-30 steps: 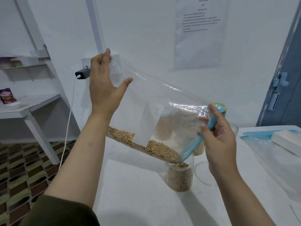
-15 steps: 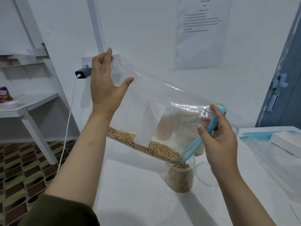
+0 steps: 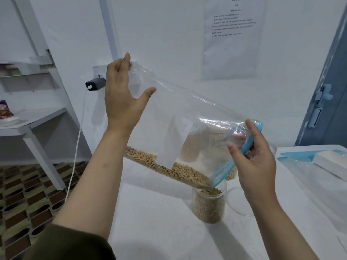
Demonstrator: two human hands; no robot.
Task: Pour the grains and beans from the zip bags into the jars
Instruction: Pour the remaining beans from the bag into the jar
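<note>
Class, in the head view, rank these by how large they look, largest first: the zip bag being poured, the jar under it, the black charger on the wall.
1. zip bag
2. jar
3. charger

The charger hangs farther back, so its true size is unsure.

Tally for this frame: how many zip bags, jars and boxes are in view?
Zip bags: 2, the held zip bag and the flat zip bag
Jars: 4, the jar being filled, plus a brown-filled jar, pale jar and bean jar blurred behind the bag, so less certain
White box: 1
Total: 7
</note>
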